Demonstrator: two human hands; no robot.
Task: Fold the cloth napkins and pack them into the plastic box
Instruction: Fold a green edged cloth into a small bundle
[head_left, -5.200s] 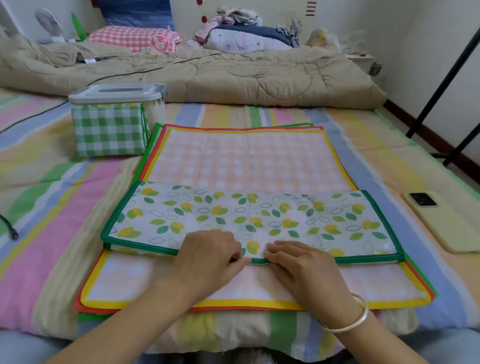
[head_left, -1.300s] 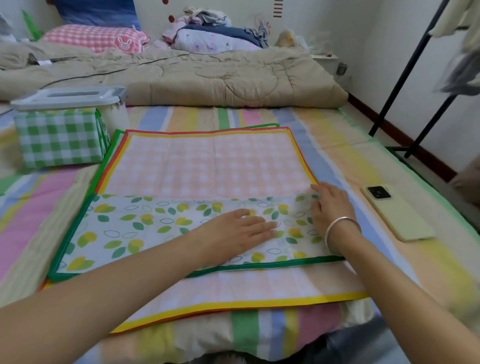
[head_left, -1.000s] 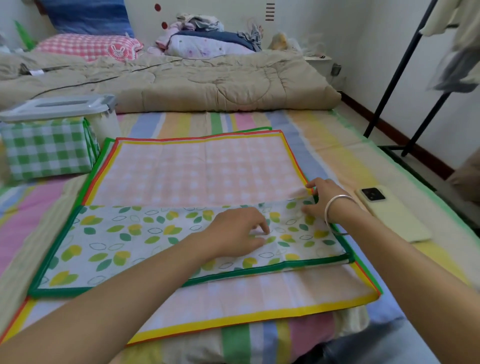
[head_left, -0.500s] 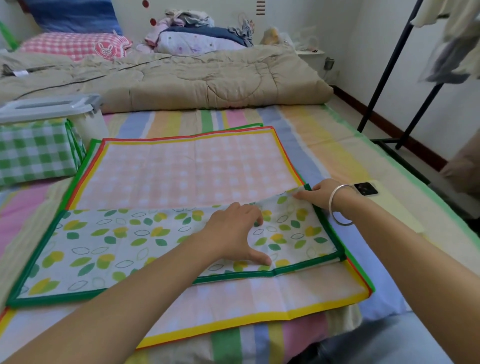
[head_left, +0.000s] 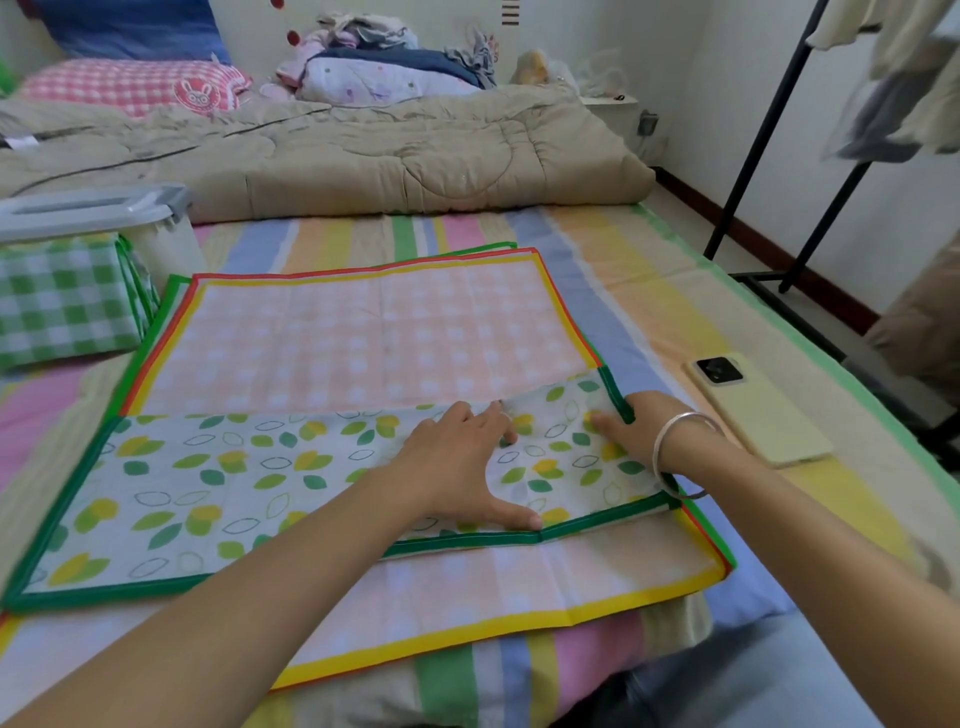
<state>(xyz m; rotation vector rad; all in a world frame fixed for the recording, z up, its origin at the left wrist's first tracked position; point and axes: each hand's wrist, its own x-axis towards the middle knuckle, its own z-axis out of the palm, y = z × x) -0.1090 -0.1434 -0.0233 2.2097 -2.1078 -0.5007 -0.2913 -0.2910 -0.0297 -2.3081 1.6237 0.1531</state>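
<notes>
Hands (head_left: 457, 467) (head_left: 631, 431) on leaf-print napkin (head_left: 218, 478), right end

Left hand (head_left: 457, 467) presses the leaf-print napkin (head_left: 208, 480) flat while right hand (head_left: 638, 432) grips its right edge.

The leaf-print napkin (head_left: 218, 483) shows green and yellow leaves, green-edged; the checked napkin (head_left: 363, 338) is pale pink, yellow-bordered.
</notes>
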